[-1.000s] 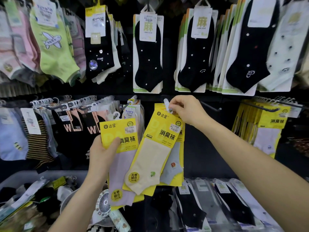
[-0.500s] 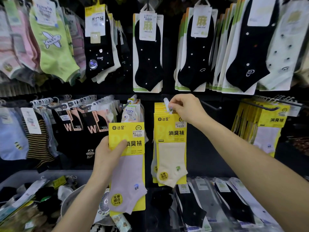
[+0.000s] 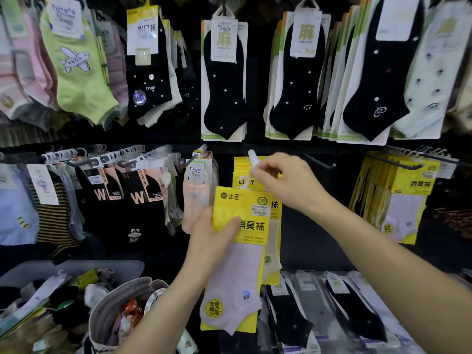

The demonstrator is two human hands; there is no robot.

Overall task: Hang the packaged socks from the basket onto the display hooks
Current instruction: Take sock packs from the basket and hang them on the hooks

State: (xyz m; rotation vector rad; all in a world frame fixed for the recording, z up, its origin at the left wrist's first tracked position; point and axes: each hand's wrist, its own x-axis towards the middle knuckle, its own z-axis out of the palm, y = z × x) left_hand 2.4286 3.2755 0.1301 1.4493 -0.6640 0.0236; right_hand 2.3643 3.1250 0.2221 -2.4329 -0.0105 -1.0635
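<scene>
My left hand (image 3: 213, 237) grips a yellow-carded pack of lilac socks (image 3: 237, 261) by its left edge and holds it upright in front of the display. Its small white hanger hook (image 3: 244, 183) sticks up above the card. Behind it a stack of the same yellow packs (image 3: 274, 218) hangs on a display hook whose white tip (image 3: 252, 158) points toward me. My right hand (image 3: 283, 181) is curled just below that tip, fingertips at the hook; what they pinch is hidden. The grey basket (image 3: 76, 268) with loose sock packs sits at lower left.
Black dotted socks hang in the upper row, pink and green ones at upper left. Black "W" socks (image 3: 122, 198) and a pink pack (image 3: 195, 198) hang left of the yellow stack. More yellow packs (image 3: 406, 200) hang at right. A bare black hook (image 3: 320, 162) juts between them. Black socks in clear sleeves lie below.
My left hand has carried the lilac pack right and up, so it now overlaps the hanging yellow stack. The cream pack swung straight onto the hook. My right hand stays at the hook tip.
</scene>
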